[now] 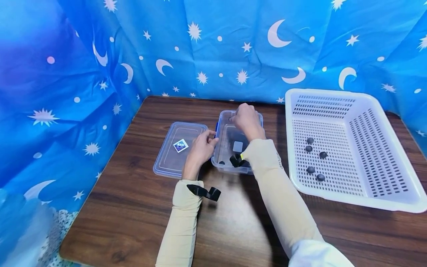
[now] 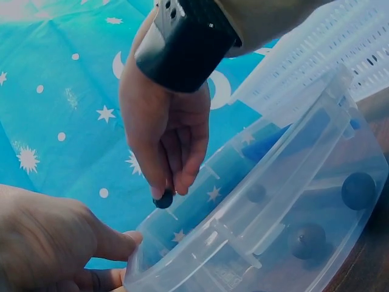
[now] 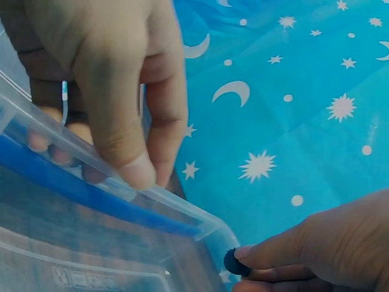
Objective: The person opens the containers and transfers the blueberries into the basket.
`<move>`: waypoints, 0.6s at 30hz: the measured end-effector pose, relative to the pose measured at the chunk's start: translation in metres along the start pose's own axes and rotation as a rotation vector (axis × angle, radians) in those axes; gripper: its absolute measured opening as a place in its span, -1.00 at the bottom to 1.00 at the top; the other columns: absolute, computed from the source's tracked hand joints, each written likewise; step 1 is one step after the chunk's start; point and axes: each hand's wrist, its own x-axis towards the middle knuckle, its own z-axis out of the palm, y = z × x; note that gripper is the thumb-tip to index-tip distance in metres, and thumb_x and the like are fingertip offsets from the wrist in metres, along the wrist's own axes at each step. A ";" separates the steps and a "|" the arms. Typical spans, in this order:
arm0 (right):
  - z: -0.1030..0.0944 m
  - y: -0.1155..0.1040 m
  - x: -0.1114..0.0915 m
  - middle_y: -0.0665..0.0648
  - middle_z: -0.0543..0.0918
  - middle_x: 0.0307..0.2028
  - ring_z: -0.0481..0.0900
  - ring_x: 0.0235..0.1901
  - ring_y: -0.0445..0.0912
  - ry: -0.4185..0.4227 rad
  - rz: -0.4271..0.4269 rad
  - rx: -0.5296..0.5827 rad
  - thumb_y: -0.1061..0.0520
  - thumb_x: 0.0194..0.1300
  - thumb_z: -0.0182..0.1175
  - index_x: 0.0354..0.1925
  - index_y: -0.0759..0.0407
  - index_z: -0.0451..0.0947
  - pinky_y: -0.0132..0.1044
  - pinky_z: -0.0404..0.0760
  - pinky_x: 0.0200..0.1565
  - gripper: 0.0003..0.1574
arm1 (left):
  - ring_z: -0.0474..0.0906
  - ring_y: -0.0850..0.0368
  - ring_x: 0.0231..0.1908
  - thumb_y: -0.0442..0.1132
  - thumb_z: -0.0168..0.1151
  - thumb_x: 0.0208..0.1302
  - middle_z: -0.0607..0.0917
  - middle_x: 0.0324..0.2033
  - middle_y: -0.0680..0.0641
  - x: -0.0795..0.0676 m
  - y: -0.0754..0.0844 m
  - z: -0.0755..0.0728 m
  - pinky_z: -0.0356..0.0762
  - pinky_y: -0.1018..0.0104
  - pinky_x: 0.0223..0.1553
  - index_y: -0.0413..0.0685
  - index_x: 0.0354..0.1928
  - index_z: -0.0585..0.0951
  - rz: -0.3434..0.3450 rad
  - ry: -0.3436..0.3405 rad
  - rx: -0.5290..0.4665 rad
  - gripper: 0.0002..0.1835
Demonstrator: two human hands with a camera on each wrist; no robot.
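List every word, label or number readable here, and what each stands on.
"BXH", apparently, on the sticker on the lid; its smaller line is too small to read.
Right sleeve: lettering, too blurred to read.
Clear box: moulded marks, too faint to read.

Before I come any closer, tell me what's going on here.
A person's left hand holds the side of a clear box while the right hand pinches a dark ball at its far end. More balls lie inside. The lid lies on the table to the left, and five balls sit in the white basket to the right.
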 end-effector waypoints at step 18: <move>-0.045 0.003 -0.026 0.14 0.66 -0.36 0.55 -0.31 0.01 0.029 0.019 0.063 0.02 0.34 0.18 -0.25 0.18 0.68 -0.19 0.48 -0.31 -0.73 | 0.42 0.06 -0.39 -0.14 0.04 0.43 0.49 -0.36 -0.06 -0.001 0.000 0.001 0.36 0.27 -0.38 -0.08 0.17 0.51 0.000 -0.006 0.024 -0.65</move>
